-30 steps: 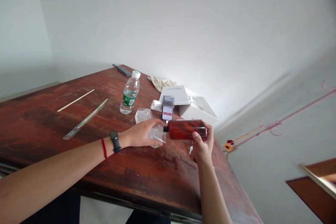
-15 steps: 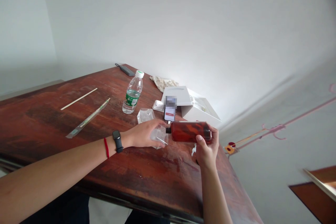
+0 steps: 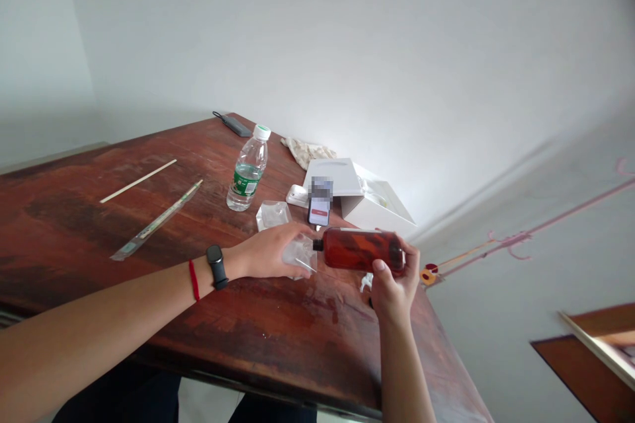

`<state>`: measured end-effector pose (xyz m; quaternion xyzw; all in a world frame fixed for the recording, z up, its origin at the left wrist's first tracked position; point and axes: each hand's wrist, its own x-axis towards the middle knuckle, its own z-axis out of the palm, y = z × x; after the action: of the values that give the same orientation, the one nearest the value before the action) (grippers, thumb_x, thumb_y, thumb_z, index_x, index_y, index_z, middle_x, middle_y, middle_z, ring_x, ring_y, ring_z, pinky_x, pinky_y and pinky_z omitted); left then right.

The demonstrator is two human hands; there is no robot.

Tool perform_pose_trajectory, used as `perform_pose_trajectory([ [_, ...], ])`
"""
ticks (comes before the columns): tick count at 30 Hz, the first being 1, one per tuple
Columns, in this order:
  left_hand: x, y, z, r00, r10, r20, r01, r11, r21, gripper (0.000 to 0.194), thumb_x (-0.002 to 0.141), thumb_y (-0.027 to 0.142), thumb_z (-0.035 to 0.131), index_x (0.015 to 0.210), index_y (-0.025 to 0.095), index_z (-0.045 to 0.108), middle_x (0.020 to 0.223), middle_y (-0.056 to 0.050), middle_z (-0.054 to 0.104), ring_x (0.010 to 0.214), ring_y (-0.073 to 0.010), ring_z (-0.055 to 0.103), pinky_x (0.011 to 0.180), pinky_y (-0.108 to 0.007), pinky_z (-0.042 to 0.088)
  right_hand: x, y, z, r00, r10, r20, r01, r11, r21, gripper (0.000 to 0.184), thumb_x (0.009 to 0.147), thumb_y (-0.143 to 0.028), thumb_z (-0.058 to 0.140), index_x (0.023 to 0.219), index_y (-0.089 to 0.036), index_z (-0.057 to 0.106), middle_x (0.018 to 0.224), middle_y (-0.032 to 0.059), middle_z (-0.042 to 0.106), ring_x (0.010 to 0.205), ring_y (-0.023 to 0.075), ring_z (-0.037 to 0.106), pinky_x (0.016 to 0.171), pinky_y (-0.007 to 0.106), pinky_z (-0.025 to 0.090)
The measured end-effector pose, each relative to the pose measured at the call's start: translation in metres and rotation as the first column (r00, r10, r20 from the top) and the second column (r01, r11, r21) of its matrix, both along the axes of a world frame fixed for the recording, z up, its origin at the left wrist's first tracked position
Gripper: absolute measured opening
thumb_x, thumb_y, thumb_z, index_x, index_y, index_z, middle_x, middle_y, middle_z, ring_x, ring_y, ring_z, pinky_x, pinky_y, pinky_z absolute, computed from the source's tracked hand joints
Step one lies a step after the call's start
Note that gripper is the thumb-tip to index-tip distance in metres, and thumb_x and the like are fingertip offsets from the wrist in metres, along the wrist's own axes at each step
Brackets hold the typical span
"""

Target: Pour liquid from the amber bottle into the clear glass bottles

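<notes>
Amber bottle [image 3: 360,250] is held level above the desk [image 3: 238,324] in the closed grip of the right hand [image 3: 395,291], its black cap [image 3: 318,245] just beside a clear plastic pouch [image 3: 299,256] that the left hand [image 3: 268,252] cups, near a white box [image 3: 380,210].

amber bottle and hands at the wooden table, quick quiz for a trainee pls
1. True or false: the right hand holds the amber bottle on its side, not upright.
2. What lies under the fingers of the left hand?
a) a clear plastic bag
b) the phone
c) the white box
3. Fill in the blank: the thread beside the black smartwatch is ____.

Key: 1 true; 2 a; 3 red
</notes>
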<state>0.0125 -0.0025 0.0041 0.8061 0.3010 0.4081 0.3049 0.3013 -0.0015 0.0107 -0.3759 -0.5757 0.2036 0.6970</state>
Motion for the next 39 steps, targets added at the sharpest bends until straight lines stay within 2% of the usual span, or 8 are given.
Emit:
perform_pose_trajectory([
  [15, -0.001, 0.002, -0.003, 1.000, 0.002, -0.009, -0.002, 1.000, -0.005, 0.077, 0.082, 0.039, 0.093, 0.148, 0.027, 0.055, 0.145, -0.013, 0.068, 0.132, -0.0347, 0.066, 0.113, -0.049, 0.050, -0.001, 0.002, 0.008, 0.999, 0.045, 0.030, -0.045, 0.999, 0.002, 0.056, 0.071, -0.037, 0.094, 0.120, -0.026, 0.068, 0.125, 0.0106, 0.076, 0.123, 0.0333, 0.072, 0.111, 0.054, 0.052],
  [22, -0.001, 0.003, -0.005, 1.000, -0.013, 0.023, 0.013, 1.000, 0.008, 0.077, 0.081, 0.038, 0.094, 0.148, 0.029, 0.056, 0.145, -0.011, 0.068, 0.131, -0.0343, 0.067, 0.114, -0.049, 0.050, -0.009, 0.001, 0.017, 0.997, 0.061, 0.036, -0.062, 0.998, 0.008, 0.058, 0.070, -0.041, 0.096, 0.118, -0.027, 0.067, 0.123, 0.0104, 0.077, 0.118, 0.0324, 0.073, 0.108, 0.053, 0.054],
  [39, 0.000, 0.005, -0.008, 1.000, 0.007, 0.005, -0.007, 1.000, 0.003, 0.078, 0.080, 0.040, 0.094, 0.147, 0.030, 0.056, 0.144, -0.009, 0.069, 0.129, -0.0346, 0.069, 0.112, -0.049, 0.052, -0.003, 0.004, 0.034, 0.980, 0.079, 0.184, -0.081, 0.997, 0.004, 0.060, 0.069, -0.042, 0.097, 0.118, -0.025, 0.067, 0.123, 0.0128, 0.079, 0.118, 0.0355, 0.075, 0.101, 0.054, 0.061],
])
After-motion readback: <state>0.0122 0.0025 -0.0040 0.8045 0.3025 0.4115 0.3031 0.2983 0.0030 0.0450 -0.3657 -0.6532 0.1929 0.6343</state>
